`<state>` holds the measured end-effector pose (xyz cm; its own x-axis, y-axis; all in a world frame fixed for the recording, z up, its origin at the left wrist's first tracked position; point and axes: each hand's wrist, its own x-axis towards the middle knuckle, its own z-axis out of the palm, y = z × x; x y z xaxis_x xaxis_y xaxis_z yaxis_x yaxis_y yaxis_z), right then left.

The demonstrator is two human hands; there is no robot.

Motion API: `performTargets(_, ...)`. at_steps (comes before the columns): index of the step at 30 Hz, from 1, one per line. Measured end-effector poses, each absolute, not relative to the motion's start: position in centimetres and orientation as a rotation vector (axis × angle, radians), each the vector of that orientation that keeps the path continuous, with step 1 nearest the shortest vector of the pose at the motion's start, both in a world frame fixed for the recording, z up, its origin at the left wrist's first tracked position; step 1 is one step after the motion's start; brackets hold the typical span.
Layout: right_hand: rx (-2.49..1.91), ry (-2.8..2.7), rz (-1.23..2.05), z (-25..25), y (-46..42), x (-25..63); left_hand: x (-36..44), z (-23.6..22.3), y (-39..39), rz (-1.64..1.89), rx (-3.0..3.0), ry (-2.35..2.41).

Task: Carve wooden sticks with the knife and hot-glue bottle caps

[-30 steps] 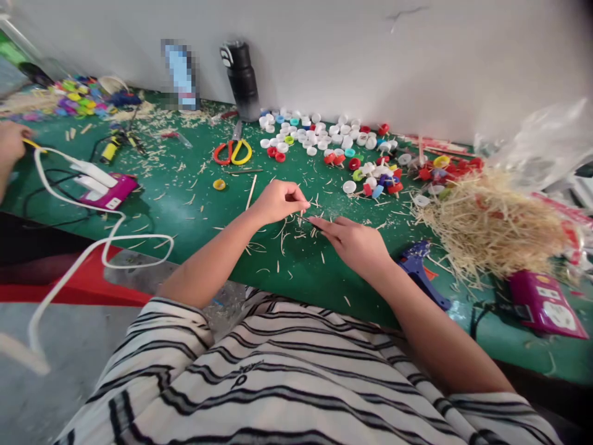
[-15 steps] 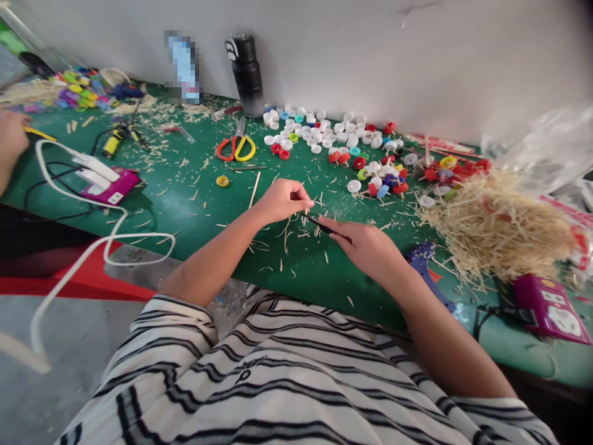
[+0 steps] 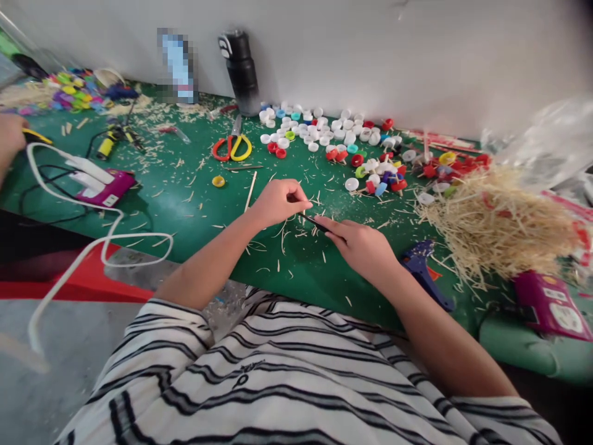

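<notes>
Over the green table, my left hand [image 3: 283, 201] pinches a short pale wooden stick [image 3: 304, 216] between thumb and fingertips; only its lower end shows. My right hand [image 3: 364, 244] is closed round a slim black tool [image 3: 315, 223], perhaps a small knife or file. Its tip touches or nearly touches the stick just below my left fingertips. Thin curled wood shavings [image 3: 283, 235] lie scattered beneath both hands. A longer wooden strip [image 3: 251, 190] rests just beyond my left wrist.
Scissors [image 3: 232, 147], a yellow cap [image 3: 218, 181] and a black bottle [image 3: 241, 77] stand beyond my hands. Bottle caps [image 3: 340, 131] cover the back. At right are a wood-fibre heap [image 3: 500, 225] and blue glue gun [image 3: 424, 266]; at left, a white cable [image 3: 113, 235] and another person's hand [image 3: 10, 141].
The black tool drew back a little from the stick with my right hand, then came slightly forward again. My left hand keeps its pinch. The view shifted slightly.
</notes>
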<state>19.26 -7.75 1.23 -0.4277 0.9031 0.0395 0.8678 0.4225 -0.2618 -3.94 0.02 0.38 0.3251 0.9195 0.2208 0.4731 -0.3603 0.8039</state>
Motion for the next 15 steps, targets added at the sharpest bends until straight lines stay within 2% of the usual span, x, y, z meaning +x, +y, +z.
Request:
performTargets(6, -1.597, -2.507, 0.308, 1.4, -7.7, 19.1, -3.7, 0.9, -0.4, 0.916, 2.035, 1.173)
performTargets(15, -1.549, -2.471, 0.525, 2.6, -7.7, 20.0, -2.6, 0.7, -0.6, 0.922, 2.131, 1.026)
